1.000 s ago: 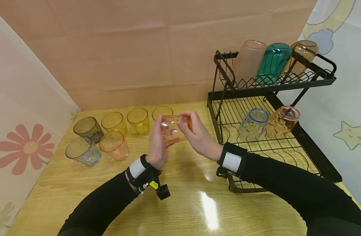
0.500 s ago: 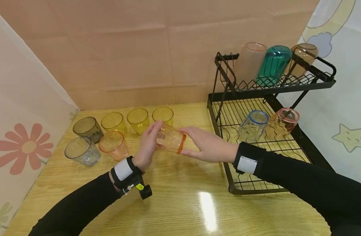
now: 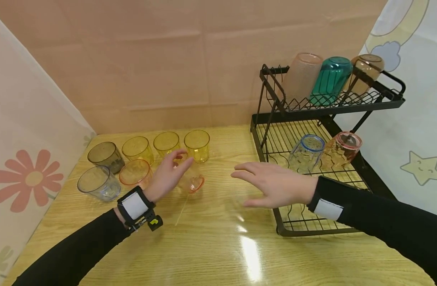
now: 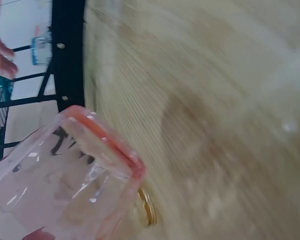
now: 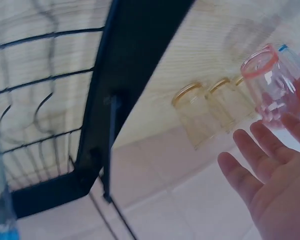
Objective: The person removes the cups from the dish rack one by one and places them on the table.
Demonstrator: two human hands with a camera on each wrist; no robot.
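My left hand point(image 3: 170, 172) holds a pink clear glass point(image 3: 192, 183) above the table, its thick reddish base tilted down and to the right. In the left wrist view, the same pink glass point(image 4: 85, 170) fills the lower left, with a fingertip seen at the bottom edge. My right hand point(image 3: 272, 182) is apart from it, over the left edge of the dish rack point(image 3: 280, 222). The right wrist view shows this hand's fingers point(image 5: 252, 155) spread and relaxed, touching nothing.
On the table stand several yellow glasses point(image 3: 197, 147), a brown glass point(image 3: 107, 158), a clear glass point(image 3: 100, 183) and an orange-rimmed glass point(image 3: 134, 174). Upside down on the rack's lower tier are a blue-rimmed glass point(image 3: 307, 153) and a red-rimmed glass point(image 3: 341, 150). The upper tier holds tumblers, including a teal one point(image 3: 330, 81).
The right hand has let go of the pink glass and moved right. The left hand has carried the glass left and lower, turning its base from sideways to downward.
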